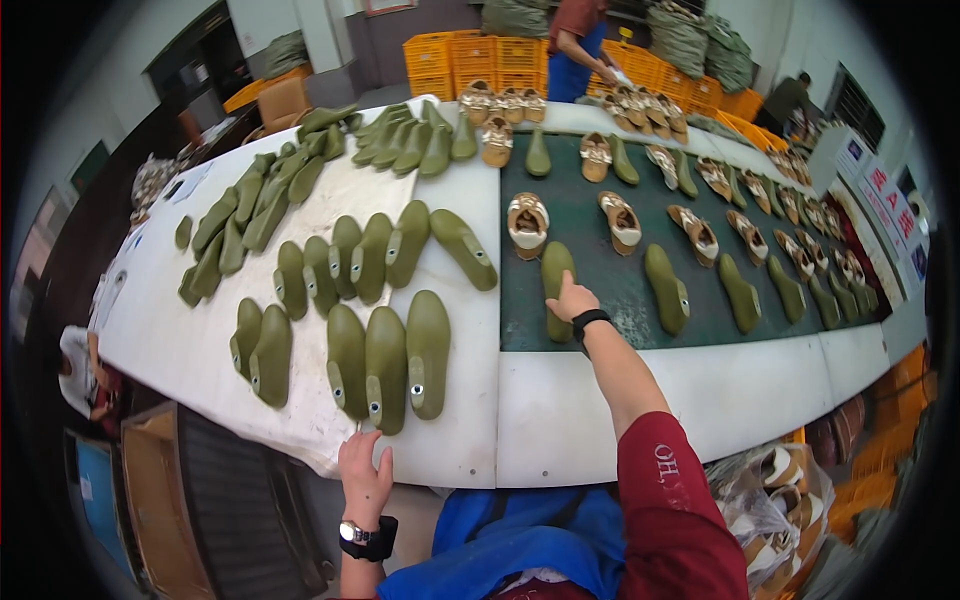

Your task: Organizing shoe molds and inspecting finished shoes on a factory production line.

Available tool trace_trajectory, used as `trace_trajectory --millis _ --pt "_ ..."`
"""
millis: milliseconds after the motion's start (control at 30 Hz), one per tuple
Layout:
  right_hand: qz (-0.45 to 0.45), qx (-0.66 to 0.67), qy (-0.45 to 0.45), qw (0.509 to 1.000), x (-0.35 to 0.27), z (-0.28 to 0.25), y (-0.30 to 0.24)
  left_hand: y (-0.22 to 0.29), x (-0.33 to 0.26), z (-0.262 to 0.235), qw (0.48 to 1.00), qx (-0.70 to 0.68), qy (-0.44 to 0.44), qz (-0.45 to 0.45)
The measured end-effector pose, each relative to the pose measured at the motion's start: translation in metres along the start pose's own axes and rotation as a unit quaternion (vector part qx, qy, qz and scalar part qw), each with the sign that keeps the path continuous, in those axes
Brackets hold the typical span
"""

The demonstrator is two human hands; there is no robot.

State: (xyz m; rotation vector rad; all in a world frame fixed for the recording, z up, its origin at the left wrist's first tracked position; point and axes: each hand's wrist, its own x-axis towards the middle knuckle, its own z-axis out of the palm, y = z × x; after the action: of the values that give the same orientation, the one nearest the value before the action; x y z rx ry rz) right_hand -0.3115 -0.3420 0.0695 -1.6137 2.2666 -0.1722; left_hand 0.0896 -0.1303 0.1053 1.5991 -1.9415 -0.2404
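Your right hand (573, 298) is on an olive-green, foot-shaped shoe last with a smooth, plastic-looking surface (553, 276), which lies toe away from you near the left edge of the dark green flat panel (612, 290) in the white counter (470, 435). Fingers touch its upper face toward the heel half; whether they pinch it or merely rest there, you cannot tell from this angle. Just beyond its toe sits a tan-and-white shoe (527, 226). Your left hand (365, 468), fingers loosely spread and holding nothing, is at the counter's near edge, just below a row of matching olive-green lasts (385, 362). Handling, by judgement: rigid, fairly solid for its size, not fragile; the smooth finish may slip under dry fingertips, and the rounded sides could let it roll. Best hold: thumb and fingers across opposite sides of the thicker heel half, clear of the tapering toe.
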Motion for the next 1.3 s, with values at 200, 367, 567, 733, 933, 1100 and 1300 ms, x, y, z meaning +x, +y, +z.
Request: trace_trajectory --millis 200,367,567,733,933,1100,1300 --pt "-0.047 -0.119 0.116 0.985 -0.036 -0.01 -0.025 -0.016 -0.036 -0.024 0.998 0.034 0.025 -0.041" --pt "-0.356 0.067 0.078 0.929 -0.073 0.0 -0.093 -0.024 -0.075 -0.036 0.994 0.067 -0.012 -0.084" --pt "-0.44 0.102 0.005 0.892 -0.129 0.061 -0.196 -0.032 -0.141 -0.052 0.99 0.048 0.023 -0.131" --pt "-0.358 0.038 0.07 0.93 -0.148 0.086 -0.226 -0.07 -0.159 -0.086 0.977 0.023 0.007 -0.21" --pt "-0.354 0.097 0.14 0.919 -0.152 0.095 -0.226 -0.179 -0.049 -0.121 0.986 -0.06 0.108 -0.112" --pt "-0.319 0.112 0.196 0.921 -0.159 0.095 -0.234 -0.288 0.106 -0.134 0.986 -0.03 0.135 -0.092" --pt "-0.259 0.095 0.166 0.947 -0.161 0.092 -0.246 -0.347 0.216 -0.084 0.964 -0.159 0.028 -0.209"
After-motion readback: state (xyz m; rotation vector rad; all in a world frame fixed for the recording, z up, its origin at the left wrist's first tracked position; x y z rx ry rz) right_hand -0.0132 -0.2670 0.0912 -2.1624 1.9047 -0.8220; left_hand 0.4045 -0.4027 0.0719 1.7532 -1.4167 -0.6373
